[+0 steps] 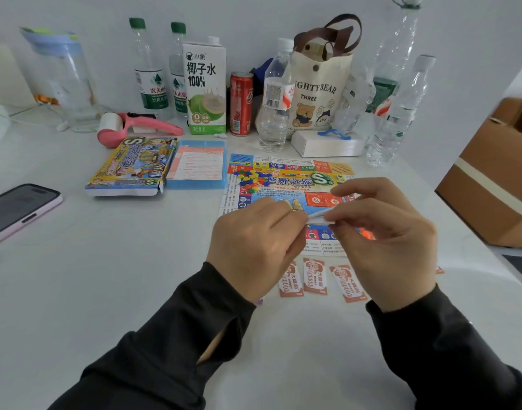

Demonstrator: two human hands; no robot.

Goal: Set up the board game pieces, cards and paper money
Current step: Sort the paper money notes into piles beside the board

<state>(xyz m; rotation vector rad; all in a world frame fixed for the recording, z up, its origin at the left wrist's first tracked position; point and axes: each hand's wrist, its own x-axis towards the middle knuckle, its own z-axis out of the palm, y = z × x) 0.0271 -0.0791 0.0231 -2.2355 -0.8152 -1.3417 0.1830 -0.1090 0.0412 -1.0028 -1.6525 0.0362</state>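
Observation:
A colourful paper game board (286, 179) lies flat on the white table, with a heap of small plastic pieces (250, 179) on its left part. Over the board's near edge, my left hand (253, 247) and my right hand (383, 232) both pinch a thin stack of paper money (320, 216) between them. Three orange banknotes (314, 276) lie in a row on the table just below my hands; a further orange corner shows to the right. The game box (132, 165) and a blue tray holding a pink-and-white sheet (199, 167) sit left of the board.
Along the back wall stand water bottles (274, 96), a coconut water carton (205, 87), a red can (241, 103), a tote bag (318, 87) and a clear jug. A pink lint roller (129, 128), a phone (17, 211) at left, a white box and a cardboard box (490, 184) at right.

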